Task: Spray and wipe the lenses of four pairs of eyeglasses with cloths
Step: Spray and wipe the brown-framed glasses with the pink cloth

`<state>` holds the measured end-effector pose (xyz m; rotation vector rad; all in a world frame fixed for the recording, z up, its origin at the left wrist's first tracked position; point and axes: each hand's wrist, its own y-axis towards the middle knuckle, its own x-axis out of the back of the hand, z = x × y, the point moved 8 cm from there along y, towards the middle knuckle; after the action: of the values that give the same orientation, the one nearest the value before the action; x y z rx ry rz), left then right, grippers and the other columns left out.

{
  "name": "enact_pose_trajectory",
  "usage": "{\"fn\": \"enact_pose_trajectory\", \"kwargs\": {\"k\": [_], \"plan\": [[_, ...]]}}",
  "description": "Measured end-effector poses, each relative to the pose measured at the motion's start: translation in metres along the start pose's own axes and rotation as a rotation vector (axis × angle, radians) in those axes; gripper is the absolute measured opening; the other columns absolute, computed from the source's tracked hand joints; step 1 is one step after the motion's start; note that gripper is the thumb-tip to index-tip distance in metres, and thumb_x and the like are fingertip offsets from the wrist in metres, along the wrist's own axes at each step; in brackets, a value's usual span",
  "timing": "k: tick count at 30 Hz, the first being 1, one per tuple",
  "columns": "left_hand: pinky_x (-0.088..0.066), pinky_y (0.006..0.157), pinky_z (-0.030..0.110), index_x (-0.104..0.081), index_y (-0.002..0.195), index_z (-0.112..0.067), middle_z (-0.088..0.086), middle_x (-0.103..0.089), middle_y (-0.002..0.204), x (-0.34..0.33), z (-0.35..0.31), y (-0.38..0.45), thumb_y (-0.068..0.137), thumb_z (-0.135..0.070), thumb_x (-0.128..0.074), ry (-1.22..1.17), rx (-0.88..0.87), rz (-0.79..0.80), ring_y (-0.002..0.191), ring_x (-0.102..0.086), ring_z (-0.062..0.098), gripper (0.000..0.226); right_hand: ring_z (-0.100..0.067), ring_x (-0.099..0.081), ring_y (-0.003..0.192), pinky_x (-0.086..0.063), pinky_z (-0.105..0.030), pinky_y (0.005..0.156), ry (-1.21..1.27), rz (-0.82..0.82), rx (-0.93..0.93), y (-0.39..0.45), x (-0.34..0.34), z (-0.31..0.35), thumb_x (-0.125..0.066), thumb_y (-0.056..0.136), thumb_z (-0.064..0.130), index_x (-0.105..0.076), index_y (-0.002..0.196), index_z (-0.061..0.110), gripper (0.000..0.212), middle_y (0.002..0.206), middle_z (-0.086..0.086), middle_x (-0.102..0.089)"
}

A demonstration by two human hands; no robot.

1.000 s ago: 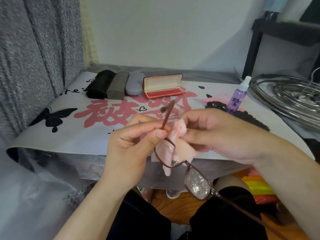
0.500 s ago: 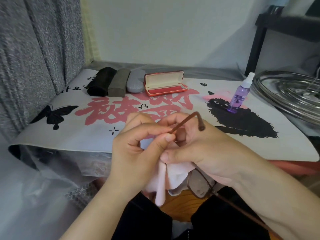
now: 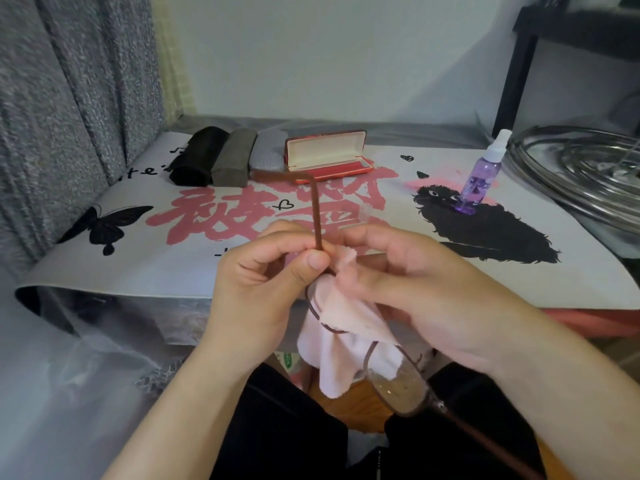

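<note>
I hold brown-framed eyeglasses [image 3: 398, 388] in front of the table edge, over my lap. My left hand [image 3: 266, 289] pinches the frame near the hinge of one temple arm, which rises up and bends left. My right hand [image 3: 415, 289] pinches a pale pink cloth [image 3: 346, 327] around the upper lens, which the cloth hides. The lower lens is bare and looks smeared. The other temple arm runs down to the right. A purple spray bottle [image 3: 481, 178] stands on the table at the right.
On the printed mat [image 3: 173, 268] at the back lie three closed soft cases, black [image 3: 197, 161], olive [image 3: 232, 157] and grey [image 3: 268, 150], beside an open red case [image 3: 325, 154]. A metal rack [image 3: 581, 171] sits far right. A grey curtain hangs left.
The glasses have turned in my hands: the upper temple arm now stands upright, and the cloth-wrapped lens came up from behind my right hand. The camera tilted slightly.
</note>
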<state>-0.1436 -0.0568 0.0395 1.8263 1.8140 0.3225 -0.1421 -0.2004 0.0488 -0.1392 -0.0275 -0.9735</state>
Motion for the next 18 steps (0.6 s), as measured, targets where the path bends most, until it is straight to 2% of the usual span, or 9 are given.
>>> {"fn": "enact_pose_trajectory", "kwargs": {"k": [1, 3, 6, 8, 10, 12, 14, 16, 18], "plan": [[-0.055, 0.083, 0.035, -0.081, 0.091, -0.027, -0.002, -0.074, 0.091, 0.000, -0.002, 0.000, 0.084, -0.034, -0.077, 0.025, -0.016, 0.007, 0.090, -0.069, 0.025, 0.011, -0.023, -0.073, 0.099, -0.057, -0.034, 0.087, 0.034, 0.069, -0.023, -0.003, -0.002, 0.001, -0.068, 0.094, 0.009, -0.062, 0.130, 0.027, 0.041, 0.105, -0.012, -0.076], [-0.053, 0.083, 0.028, -0.080, 0.090, -0.030, -0.009, -0.073, 0.090, 0.000, -0.006, 0.000, 0.085, -0.033, -0.075, 0.076, -0.045, 0.016, 0.088, -0.068, 0.016, 0.008, -0.025, -0.071, 0.102, -0.055, -0.038, 0.093, 0.030, 0.149, -0.050, -0.006, -0.007, 0.000, -0.066, 0.091, -0.004, -0.054, 0.138, 0.027, 0.058, 0.110, -0.014, -0.076], [-0.050, 0.083, 0.026, -0.080, 0.089, -0.031, -0.009, -0.071, 0.088, -0.003, -0.006, -0.002, 0.085, -0.037, -0.075, 0.139, -0.054, 0.012, 0.087, -0.066, 0.019, 0.009, -0.022, -0.069, 0.092, -0.052, -0.038, 0.089, -0.026, 0.132, -0.045, -0.002, -0.010, -0.006, -0.068, 0.085, -0.013, -0.054, 0.138, 0.024, 0.066, 0.102, -0.012, -0.075], [-0.050, 0.085, 0.034, -0.080, 0.089, -0.032, -0.008, -0.071, 0.088, -0.004, -0.003, -0.004, 0.084, -0.040, -0.075, 0.171, -0.065, 0.006, 0.090, -0.065, 0.029, 0.011, -0.018, -0.066, 0.082, -0.049, -0.036, 0.085, -0.037, 0.077, -0.039, 0.001, -0.009, -0.008, -0.072, 0.077, -0.004, -0.060, 0.128, 0.024, 0.060, 0.086, -0.004, -0.072], [-0.050, 0.083, 0.045, -0.080, 0.090, -0.032, -0.005, -0.068, 0.085, -0.006, 0.000, -0.006, 0.084, -0.042, -0.077, 0.158, -0.058, 0.007, 0.087, -0.061, 0.037, 0.012, -0.015, -0.065, 0.079, -0.050, -0.037, 0.088, -0.044, 0.032, -0.035, 0.005, -0.010, -0.009, -0.074, 0.073, 0.006, -0.062, 0.122, 0.025, 0.054, 0.079, 0.002, -0.070], [-0.050, 0.084, 0.062, -0.080, 0.088, -0.032, 0.002, -0.068, 0.083, -0.007, 0.005, -0.007, 0.082, -0.041, -0.078, 0.104, -0.024, 0.003, 0.085, -0.057, 0.047, 0.011, -0.015, -0.070, 0.085, -0.051, -0.043, 0.095, -0.080, -0.018, -0.018, 0.007, -0.009, -0.010, -0.077, 0.072, 0.015, -0.065, 0.116, 0.027, 0.048, 0.083, 0.002, -0.075], [-0.049, 0.085, 0.067, -0.081, 0.086, -0.031, 0.002, -0.069, 0.082, -0.008, 0.009, -0.008, 0.080, -0.041, -0.080, 0.067, 0.015, -0.005, 0.084, -0.058, 0.049, 0.012, -0.019, -0.073, 0.098, -0.050, -0.048, 0.103, -0.102, -0.062, -0.002, 0.007, -0.007, -0.010, -0.078, 0.073, 0.020, -0.066, 0.115, 0.027, 0.043, 0.095, -0.003, -0.078], [-0.052, 0.082, 0.056, -0.080, 0.085, -0.030, -0.002, -0.069, 0.081, -0.008, 0.008, -0.008, 0.080, -0.042, -0.080, 0.068, 0.022, 0.001, 0.082, -0.061, 0.037, 0.013, -0.020, -0.073, 0.102, -0.050, -0.048, 0.104, -0.085, -0.075, 0.016, 0.006, -0.006, -0.008, -0.075, 0.079, 0.016, -0.064, 0.122, 0.025, 0.044, 0.102, -0.006, -0.078], [-0.050, 0.080, 0.040, -0.080, 0.085, -0.028, -0.005, -0.069, 0.079, -0.009, 0.005, -0.006, 0.080, -0.040, -0.080, 0.064, 0.018, 0.009, 0.080, -0.061, 0.023, 0.013, -0.012, -0.072, 0.085, -0.051, -0.037, 0.091, -0.040, -0.078, 0.033, 0.003, -0.004, -0.007, -0.071, 0.088, 0.008, -0.062, 0.127, 0.020, 0.041, 0.096, -0.008, -0.077]]}}
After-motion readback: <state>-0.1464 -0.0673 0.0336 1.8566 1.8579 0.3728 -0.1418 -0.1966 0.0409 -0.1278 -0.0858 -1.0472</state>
